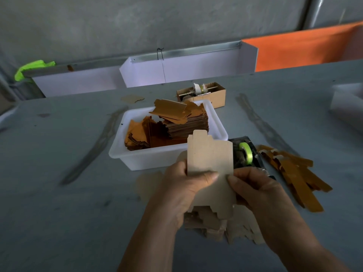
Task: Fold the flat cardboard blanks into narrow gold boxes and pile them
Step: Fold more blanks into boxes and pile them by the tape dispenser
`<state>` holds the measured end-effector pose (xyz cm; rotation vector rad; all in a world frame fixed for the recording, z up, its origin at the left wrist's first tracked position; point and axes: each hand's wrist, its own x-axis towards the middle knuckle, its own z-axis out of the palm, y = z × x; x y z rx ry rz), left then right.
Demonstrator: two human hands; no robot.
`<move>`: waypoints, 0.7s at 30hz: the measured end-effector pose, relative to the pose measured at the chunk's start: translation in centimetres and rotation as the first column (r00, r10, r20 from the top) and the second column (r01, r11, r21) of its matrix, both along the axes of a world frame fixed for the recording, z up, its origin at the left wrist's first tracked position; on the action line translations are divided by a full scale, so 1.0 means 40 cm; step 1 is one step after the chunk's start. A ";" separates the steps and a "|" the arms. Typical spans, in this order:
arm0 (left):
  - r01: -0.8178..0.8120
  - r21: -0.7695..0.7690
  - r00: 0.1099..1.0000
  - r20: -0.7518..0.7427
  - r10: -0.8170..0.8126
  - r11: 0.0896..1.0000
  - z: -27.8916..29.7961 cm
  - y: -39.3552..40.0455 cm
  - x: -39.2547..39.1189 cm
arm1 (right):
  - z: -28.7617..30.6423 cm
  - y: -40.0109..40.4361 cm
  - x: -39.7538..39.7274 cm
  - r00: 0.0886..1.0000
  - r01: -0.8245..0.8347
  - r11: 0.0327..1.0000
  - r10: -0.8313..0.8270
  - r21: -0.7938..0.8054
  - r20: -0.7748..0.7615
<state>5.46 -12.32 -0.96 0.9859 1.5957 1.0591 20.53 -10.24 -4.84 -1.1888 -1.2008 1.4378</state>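
**Thumbs pinch a blank upright**

Fingers of both hands curl behind a flat cardboard blank (211, 169), thumbs pressed on its plain face: left hand (184, 191) at its left edge, right hand (253, 190) at its right. More blanks (216, 226) lie below. A white tub (155, 158) sits beyond, a tape dispenser (245, 152) and folded gold boxes (294, 173) to the right. Bare grey table (59, 193) lies left.

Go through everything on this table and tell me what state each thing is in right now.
Held blank: flat, unfolded, plain side up.
Left hand: pinching the blank.
Right hand: pinching the blank.
White tub: open, holding stacked gold blanks.
Gold boxes: folded, piled loosely at right.
Blanks under the hands: flat, stacked.
Tape dispenser: loaded with green tape.
Brown carton: open.
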 end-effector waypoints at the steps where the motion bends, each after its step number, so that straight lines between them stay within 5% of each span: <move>1: -0.027 0.000 0.999 -0.023 0.027 1.000 -0.002 0.001 0.010 | 0.001 -0.002 -0.001 1.000 -0.006 1.000 0.006 0.000 -0.002; 8: -0.075 0.028 0.996 -0.046 0.077 0.997 -0.028 0.005 0.034 | -0.003 -0.014 -0.002 0.972 0.082 0.977 -0.122 0.197 0.200; 15: -0.135 0.030 0.990 -0.030 0.136 0.990 -0.036 0.005 0.039 | 0.012 -0.062 -0.029 0.887 0.052 0.813 -0.304 0.579 0.347; 21: -0.050 -0.024 0.999 0.007 0.050 0.998 -0.031 0.000 0.038 | 0.009 -0.069 -0.053 0.910 -0.070 0.850 -0.160 0.522 0.383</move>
